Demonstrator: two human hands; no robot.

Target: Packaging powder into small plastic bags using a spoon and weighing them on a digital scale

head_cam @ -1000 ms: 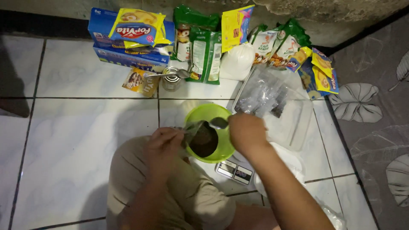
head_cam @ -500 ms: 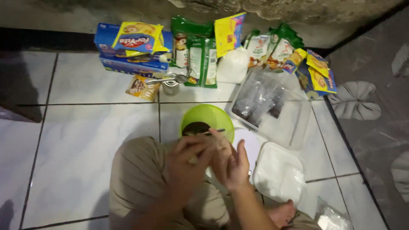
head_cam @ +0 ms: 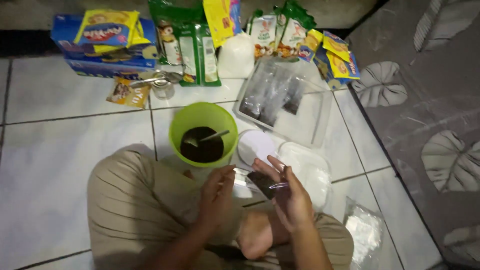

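Beyond hands: green bowl (head_cam: pixel 203 132), spoon (head_cam: pixel 207 138), clear tub (head_cam: pixel 285 102).

boxes and packets (head_cam: pixel 220 20) cut off at top, plastic bag (head_cam: pixel 365 230) dim at bottom

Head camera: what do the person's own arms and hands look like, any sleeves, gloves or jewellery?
Both forearms are bare; no sleeve reaches into view. The left hand and right hand wear no gloves, and no ring, watch or bracelet shows, though the light is dim. Each hand shows slim fingers. Tan ribbed trousers cover the folded legs.
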